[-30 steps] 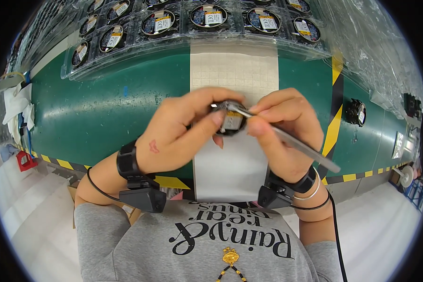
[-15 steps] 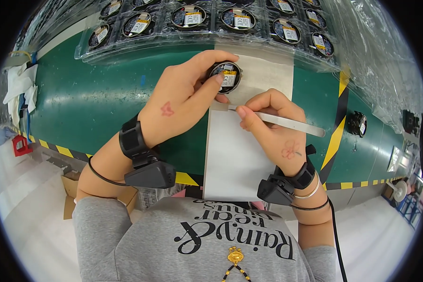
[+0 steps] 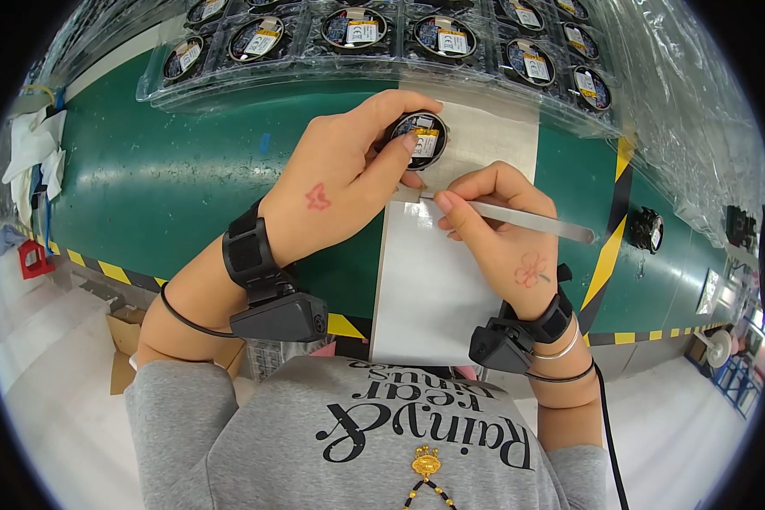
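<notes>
My left hand (image 3: 340,178) is closed round a small round device (image 3: 433,140), open-faced, with a dark circuit board and a white-labelled battery inside. The thumb lies on the battery's edge and the fingers hold the black rim. Just right and nearer, my right hand (image 3: 506,229) pinches a pair of metal tweezers (image 3: 544,223). Their tip points left, close to the left fingertips below the device; whether it touches anything is too small to tell. Under both hands lie a white sheet (image 3: 433,289) and a beige mat (image 3: 493,140).
A clear plastic tray (image 3: 306,72) along the far side holds several similar round devices. Another dark round part (image 3: 648,229) sits at the right on the green table (image 3: 170,170). Plastic film (image 3: 671,93) hangs at far right; white cloths (image 3: 38,153) hang at far left.
My left hand and the device have shifted slightly right in the picture, as have the tray and sheet. Both grips stay the same.
</notes>
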A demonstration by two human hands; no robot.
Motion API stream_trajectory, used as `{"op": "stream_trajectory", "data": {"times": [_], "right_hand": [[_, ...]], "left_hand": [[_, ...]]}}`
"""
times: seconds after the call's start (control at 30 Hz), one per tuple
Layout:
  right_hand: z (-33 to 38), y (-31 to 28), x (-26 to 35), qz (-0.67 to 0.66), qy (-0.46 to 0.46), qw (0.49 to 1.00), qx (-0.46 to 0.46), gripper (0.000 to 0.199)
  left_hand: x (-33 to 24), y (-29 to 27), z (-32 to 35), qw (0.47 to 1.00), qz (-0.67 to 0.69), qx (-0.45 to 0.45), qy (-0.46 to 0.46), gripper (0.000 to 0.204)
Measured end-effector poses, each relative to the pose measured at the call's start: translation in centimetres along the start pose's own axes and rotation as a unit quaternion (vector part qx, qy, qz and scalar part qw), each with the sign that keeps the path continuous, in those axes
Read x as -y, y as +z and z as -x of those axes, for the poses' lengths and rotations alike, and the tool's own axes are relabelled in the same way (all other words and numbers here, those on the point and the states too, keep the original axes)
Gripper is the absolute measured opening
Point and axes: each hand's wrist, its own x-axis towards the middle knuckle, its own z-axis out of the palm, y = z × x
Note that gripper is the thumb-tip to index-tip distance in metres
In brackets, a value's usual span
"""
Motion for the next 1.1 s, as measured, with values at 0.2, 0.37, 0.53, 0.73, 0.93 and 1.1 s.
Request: {"op": "stream_trajectory", "data": {"times": [0.2,0.37,0.53,0.73,0.93,1.1], "right_hand": [[0.8,-0.9,-0.3,-0.088,-0.056,0.995,-0.006,0.012],[0.9,-1.2,-0.7,-0.166,-0.21,0.962,-0.056,0.01],[0.7,-1.4,-1.0,-0.144,-0.281,0.947,-0.066,0.012],[0.6,-1.7,-1.2,-0.112,-0.287,0.95,-0.046,0.013],[0.6,-1.7,-0.9,-0.061,-0.307,0.949,-0.035,0.014],[0.6,-1.8,-1.0,-0.054,-0.312,0.948,-0.033,0.014]], "left_hand": [[0.3,0.1,0.1,0.999,0.04,-0.019,0.013,0.028],[-0.6,0.4,0.6,0.98,0.192,0.053,-0.026,0.031],[-0.8,1.6,1.7,0.956,0.274,0.097,-0.036,0.036],[-0.7,1.7,1.8,0.954,0.277,0.109,-0.037,0.037],[-1.0,1.4,2.0,0.962,0.246,0.114,-0.025,0.035],[-1.0,1.6,1.9,0.963,0.245,0.111,-0.033,0.035]]}}
